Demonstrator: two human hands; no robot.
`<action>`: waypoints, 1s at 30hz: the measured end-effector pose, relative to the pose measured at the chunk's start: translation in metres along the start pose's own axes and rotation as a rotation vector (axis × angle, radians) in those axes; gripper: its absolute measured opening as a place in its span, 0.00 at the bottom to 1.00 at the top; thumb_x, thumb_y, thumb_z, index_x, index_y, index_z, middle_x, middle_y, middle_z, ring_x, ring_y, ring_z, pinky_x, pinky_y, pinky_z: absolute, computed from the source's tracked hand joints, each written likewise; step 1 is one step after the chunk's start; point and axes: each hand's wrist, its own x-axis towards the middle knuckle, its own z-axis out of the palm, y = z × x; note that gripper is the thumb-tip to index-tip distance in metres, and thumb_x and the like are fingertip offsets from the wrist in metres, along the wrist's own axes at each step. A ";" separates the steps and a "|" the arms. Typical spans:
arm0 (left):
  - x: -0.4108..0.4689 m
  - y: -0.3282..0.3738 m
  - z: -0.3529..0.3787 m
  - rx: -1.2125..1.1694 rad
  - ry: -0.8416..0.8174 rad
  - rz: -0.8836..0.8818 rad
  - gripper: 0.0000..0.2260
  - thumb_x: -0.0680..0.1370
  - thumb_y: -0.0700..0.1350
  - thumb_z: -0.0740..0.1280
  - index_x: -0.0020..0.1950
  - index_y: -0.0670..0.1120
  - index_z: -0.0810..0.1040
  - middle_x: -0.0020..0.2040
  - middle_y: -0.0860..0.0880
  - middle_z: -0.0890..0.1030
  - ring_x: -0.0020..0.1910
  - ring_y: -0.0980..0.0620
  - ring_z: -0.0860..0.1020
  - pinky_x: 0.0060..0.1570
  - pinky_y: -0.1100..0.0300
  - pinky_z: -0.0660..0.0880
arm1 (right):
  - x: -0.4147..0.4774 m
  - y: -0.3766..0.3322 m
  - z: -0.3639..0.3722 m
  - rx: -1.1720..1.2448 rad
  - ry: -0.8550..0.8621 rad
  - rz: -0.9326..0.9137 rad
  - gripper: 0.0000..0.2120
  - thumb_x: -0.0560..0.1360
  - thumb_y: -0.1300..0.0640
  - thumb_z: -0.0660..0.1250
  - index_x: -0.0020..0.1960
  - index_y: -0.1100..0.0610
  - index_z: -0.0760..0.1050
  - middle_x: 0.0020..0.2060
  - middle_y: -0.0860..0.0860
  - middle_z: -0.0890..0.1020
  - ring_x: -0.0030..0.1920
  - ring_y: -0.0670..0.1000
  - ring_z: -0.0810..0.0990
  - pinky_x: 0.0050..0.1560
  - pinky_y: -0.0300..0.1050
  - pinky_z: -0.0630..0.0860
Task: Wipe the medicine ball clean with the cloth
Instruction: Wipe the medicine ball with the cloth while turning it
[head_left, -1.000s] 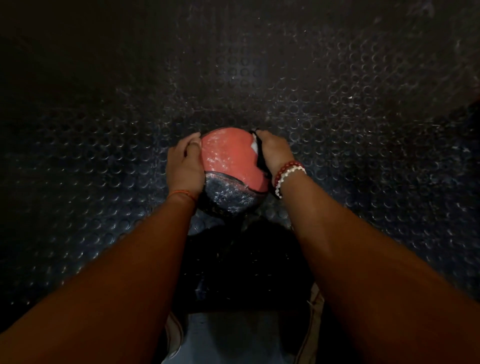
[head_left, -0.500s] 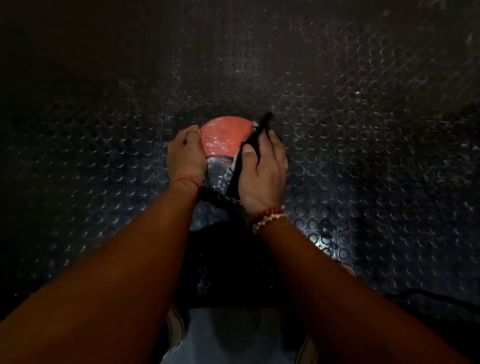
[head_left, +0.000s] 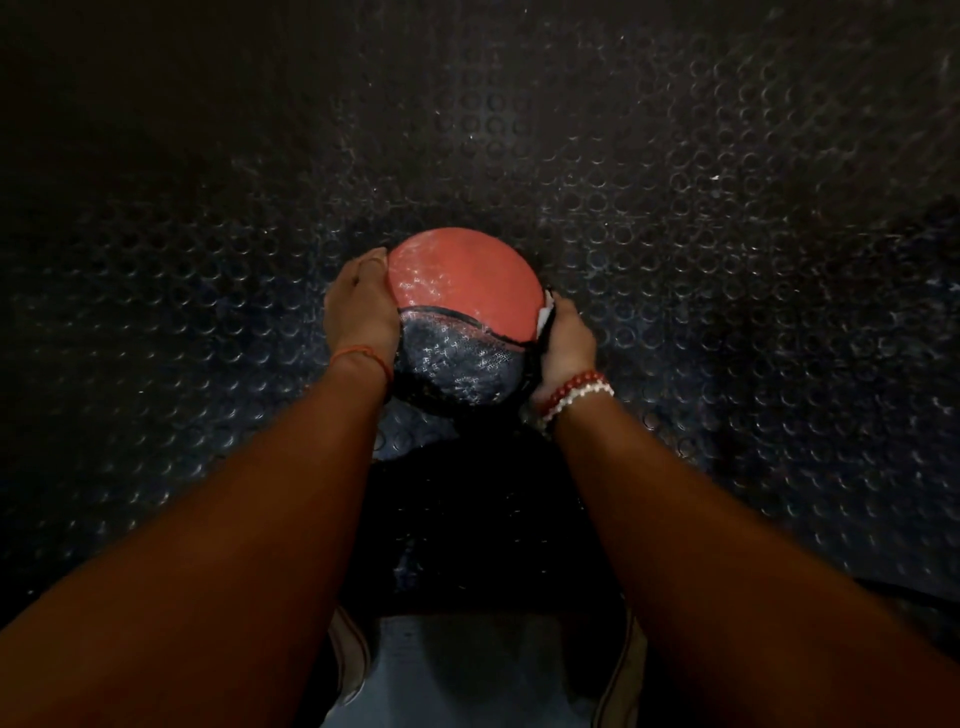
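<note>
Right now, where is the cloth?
In the head view, the cloth is on the right side of the medicine ball, squeezed between the ball and the right hand that holds it.

You work in dim light: only the centre is lit, where the medicine ball (head_left: 467, 280) catches specks of glare. The studded floor (head_left: 727, 208) fades to black at the corners and curves with wide-angle distortion. Your forearms (head_left: 234, 571) look soft.

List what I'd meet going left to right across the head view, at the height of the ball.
Left hand → medicine ball → cloth → right hand, all over the studded floor.
</note>
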 end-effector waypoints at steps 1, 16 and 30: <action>0.002 0.000 -0.001 0.002 0.003 -0.013 0.20 0.77 0.57 0.55 0.57 0.51 0.82 0.55 0.51 0.82 0.55 0.50 0.79 0.55 0.57 0.74 | -0.005 0.007 0.002 0.038 0.037 -0.036 0.13 0.79 0.51 0.61 0.44 0.58 0.78 0.39 0.52 0.81 0.43 0.54 0.80 0.44 0.43 0.76; -0.003 0.001 -0.007 -0.261 0.051 -0.091 0.14 0.81 0.38 0.55 0.55 0.37 0.79 0.56 0.36 0.79 0.57 0.39 0.76 0.56 0.52 0.71 | 0.002 -0.011 0.022 -0.379 -0.071 -0.586 0.15 0.80 0.56 0.59 0.60 0.61 0.78 0.60 0.58 0.78 0.61 0.55 0.76 0.67 0.46 0.69; 0.002 -0.005 -0.023 -0.307 -0.242 -0.384 0.31 0.60 0.69 0.70 0.52 0.48 0.84 0.52 0.46 0.85 0.50 0.43 0.84 0.59 0.40 0.76 | -0.002 -0.001 -0.012 -0.054 -0.117 0.142 0.12 0.79 0.52 0.60 0.45 0.57 0.79 0.39 0.55 0.82 0.39 0.54 0.80 0.39 0.42 0.79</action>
